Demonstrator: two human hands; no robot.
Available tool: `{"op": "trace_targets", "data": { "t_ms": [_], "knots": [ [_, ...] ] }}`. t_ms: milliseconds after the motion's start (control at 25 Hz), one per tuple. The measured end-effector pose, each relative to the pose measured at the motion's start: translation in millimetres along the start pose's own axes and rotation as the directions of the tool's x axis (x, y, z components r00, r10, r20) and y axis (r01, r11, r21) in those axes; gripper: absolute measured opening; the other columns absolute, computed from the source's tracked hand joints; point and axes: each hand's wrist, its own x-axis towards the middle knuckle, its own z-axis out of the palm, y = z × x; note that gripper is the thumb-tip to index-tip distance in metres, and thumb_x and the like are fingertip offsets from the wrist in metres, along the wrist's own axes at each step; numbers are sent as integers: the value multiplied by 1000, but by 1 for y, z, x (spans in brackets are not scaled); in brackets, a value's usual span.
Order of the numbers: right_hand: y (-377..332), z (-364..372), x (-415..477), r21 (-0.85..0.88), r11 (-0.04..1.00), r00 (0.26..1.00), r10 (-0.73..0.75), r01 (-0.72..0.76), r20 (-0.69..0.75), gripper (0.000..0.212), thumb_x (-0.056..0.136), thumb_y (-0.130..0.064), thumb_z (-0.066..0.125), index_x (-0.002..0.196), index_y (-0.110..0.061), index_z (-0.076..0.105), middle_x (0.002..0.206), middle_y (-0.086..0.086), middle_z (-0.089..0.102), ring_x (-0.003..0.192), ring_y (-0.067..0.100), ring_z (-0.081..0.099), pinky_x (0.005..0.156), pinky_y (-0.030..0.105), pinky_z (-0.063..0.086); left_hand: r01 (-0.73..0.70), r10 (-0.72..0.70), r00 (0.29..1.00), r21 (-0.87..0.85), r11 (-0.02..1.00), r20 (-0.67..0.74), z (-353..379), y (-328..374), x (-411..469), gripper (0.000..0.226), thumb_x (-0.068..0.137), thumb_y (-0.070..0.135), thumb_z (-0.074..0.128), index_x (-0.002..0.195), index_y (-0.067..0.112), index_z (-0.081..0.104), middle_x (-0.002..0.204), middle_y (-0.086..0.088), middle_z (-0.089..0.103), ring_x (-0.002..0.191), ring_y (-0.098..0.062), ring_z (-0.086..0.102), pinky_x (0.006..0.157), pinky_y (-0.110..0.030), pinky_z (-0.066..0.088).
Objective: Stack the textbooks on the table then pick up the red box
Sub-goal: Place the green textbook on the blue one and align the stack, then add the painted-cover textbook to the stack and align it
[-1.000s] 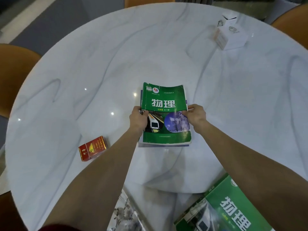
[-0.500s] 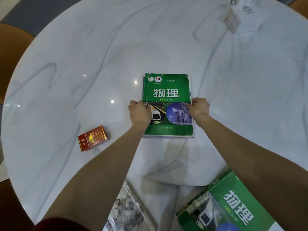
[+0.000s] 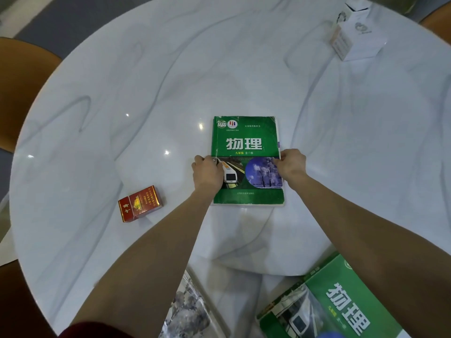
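A green physics textbook (image 3: pixel 246 140) lies flat in the middle of the round marble table (image 3: pixel 122 93), on top of another book whose edge barely shows at the right side. My left hand (image 3: pixel 207 173) grips its left edge and my right hand (image 3: pixel 291 164) grips its right edge. The red box (image 3: pixel 139 203), a small cigarette-style pack, lies on the table to the left of the stack, apart from both hands. A second green physics textbook (image 3: pixel 336 303) lies at the near right edge. A grey-and-white illustrated book (image 3: pixel 190 311) lies at the near edge.
A white tissue box (image 3: pixel 356 37) stands at the far right of the table. Brown chairs (image 3: pixel 22 76) stand around the table on the left and far right. Grey floor shows beyond the far left edge.
The green textbook has settled flat and squared up over the book beneath, which showed more at its left and near edges before. Both hands stay on its side edges.
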Motion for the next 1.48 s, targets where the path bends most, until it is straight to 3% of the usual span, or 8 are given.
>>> {"op": "trace_targets", "data": {
  "t_ms": [160, 320, 520, 680, 840, 1120, 1480],
  "knots": [
    [-3, -7, -10, -56, 998, 1000, -18, 18, 6, 28, 89, -20, 58, 105, 3, 64, 107, 21, 67, 98, 33, 63, 81, 33, 51, -21, 21, 1000, 56, 998, 18, -15, -6, -1, 35, 98, 26, 37, 113, 2, 57, 114, -19, 59, 103, -33, 57, 82, -40, 47],
    [-12, -20, -33, -147, 980, 991, -136, 135, 3, 29, 90, -20, 52, 110, -1, 60, 111, 21, 62, 98, 34, 61, 80, 36, 51, -144, 146, 989, 201, 969, 7, -32, -4, -19, 34, 97, 27, 37, 115, 6, 57, 113, -16, 60, 104, -32, 56, 86, -41, 46],
    [-29, -36, -78, -287, 897, 941, -336, 336, 51, 30, 91, -22, 48, 108, 0, 59, 112, 20, 57, 99, 34, 57, 79, 37, 49, -320, 343, 939, 353, 879, -5, -60, 2, -51, 34, 96, 29, 39, 119, 9, 55, 114, -14, 59, 106, -31, 54, 86, -42, 45],
    [-39, -42, -124, -361, 816, 887, -453, 451, 86, 32, 92, -25, 47, 115, -5, 57, 115, 17, 56, 102, 32, 56, 85, 41, 51, -346, 404, 914, 438, 830, -45, -82, -5, -84, 34, 96, 29, 39, 120, 11, 54, 115, -12, 58, 108, -29, 52, 88, -41, 42],
    [-48, -32, -167, -380, 748, 830, -547, 544, 111, 33, 92, -26, 45, 117, -8, 56, 116, 14, 56, 101, 30, 56, 82, 39, 51, -346, 432, 900, 512, 786, -55, -96, -29, -122, 33, 95, 28, 39, 119, 11, 54, 114, -11, 58, 107, -30, 52, 88, -42, 41],
    [-41, 15, -222, -402, 614, 724, -651, 680, 229, 35, 91, -29, 44, 117, -8, 56, 115, 15, 58, 102, 32, 56, 80, 39, 48, -200, 286, 952, 482, 853, -110, -102, -95, -181, 33, 93, 23, 42, 121, 11, 54, 122, -11, 57, 116, -30, 50, 93, -43, 39],
    [-5, 80, -265, -365, 582, 684, -559, 727, 469, 39, 93, -31, 44, 122, -7, 53, 117, 14, 57, 106, 31, 55, 87, 39, 48, 78, -40, 991, 315, 946, -124, -84, -186, -245, 33, 95, 21, 39, 124, 11, 51, 122, -12, 55, 114, -30, 48, 91, -40, 41]
  ]
}}
